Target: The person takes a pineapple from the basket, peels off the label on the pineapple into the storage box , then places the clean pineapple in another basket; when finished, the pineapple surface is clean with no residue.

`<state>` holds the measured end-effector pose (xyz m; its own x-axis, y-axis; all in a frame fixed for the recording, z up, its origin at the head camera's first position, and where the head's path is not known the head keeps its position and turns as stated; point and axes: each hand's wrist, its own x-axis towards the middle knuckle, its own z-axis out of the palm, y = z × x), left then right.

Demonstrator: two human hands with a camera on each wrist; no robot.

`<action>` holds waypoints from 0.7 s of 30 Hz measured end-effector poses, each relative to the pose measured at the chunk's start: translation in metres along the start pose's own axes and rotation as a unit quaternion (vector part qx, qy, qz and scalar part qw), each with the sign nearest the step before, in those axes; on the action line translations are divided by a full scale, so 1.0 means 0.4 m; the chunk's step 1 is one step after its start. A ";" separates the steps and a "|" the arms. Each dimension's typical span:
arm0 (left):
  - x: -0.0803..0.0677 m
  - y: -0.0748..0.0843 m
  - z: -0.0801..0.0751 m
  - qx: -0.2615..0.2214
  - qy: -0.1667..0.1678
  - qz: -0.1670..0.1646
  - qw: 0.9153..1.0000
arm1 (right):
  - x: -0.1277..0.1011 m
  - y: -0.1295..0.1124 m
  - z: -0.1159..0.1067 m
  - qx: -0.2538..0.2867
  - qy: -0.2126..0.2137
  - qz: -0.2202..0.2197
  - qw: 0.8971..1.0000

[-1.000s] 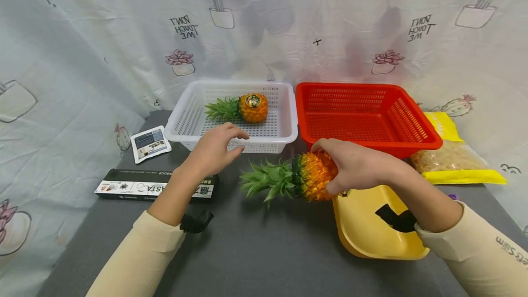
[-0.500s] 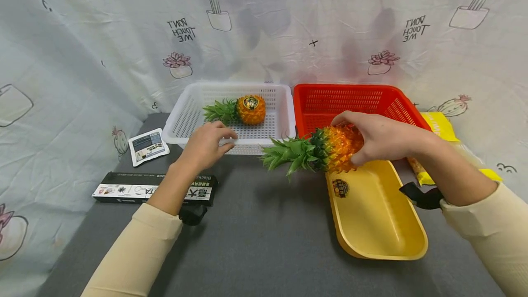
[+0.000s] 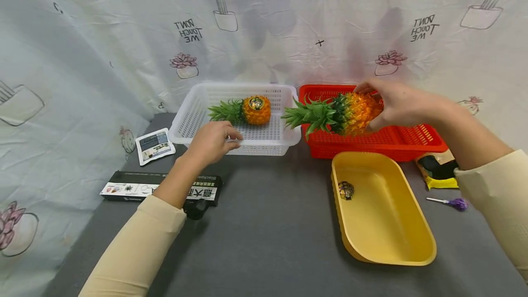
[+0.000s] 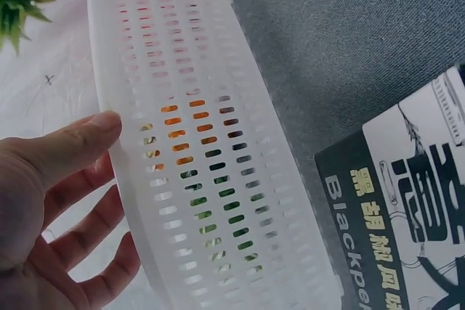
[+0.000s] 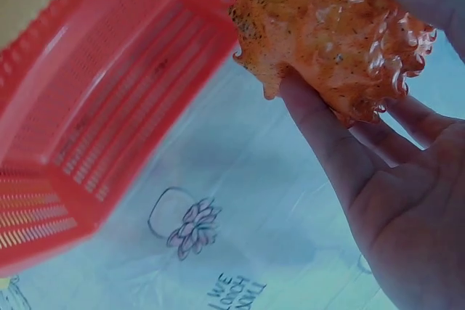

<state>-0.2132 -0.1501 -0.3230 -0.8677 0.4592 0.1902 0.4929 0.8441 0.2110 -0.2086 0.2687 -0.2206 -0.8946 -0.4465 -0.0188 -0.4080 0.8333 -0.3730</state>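
Note:
My right hand grips an orange toy pineapple by its body, thumb on one side and fingers on the other. Its green leaves point left, and it hangs above the red basket. In the right wrist view the pineapple's bumpy skin fills the space between thumb and fingers. My left hand pinches the near rim of the white basket; the left wrist view has the thumb on the rim and the fingers behind it. A second pineapple lies inside the white basket, leaves to the left.
A yellow bin stands in front of the red basket, a round black sticker on its inner wall. Right of it lie a lollipop and a yellow packet. A black box and a white sachet lie at left.
My right hand has lifted the pineapple up, away and to the right, from beside the yellow bin to above the red basket. My left hand has come down onto the white basket's rim.

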 end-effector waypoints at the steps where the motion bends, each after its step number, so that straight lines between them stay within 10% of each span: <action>1: 0.001 0.001 -0.001 0.004 -0.002 -0.002 1.000 | 0.007 0.008 -0.006 0.002 -0.003 0.004 1.000; 21: 0.001 0.015 -0.003 0.002 0.002 -0.044 0.999 | 0.113 0.168 -0.025 -0.026 -0.017 0.066 0.997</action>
<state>-0.2105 -0.1452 -0.3204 -0.9072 0.3826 0.1749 0.4150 0.8819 0.2238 -0.2781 0.3079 -0.2371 -0.9348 -0.3417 -0.0970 -0.2965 0.9010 -0.3167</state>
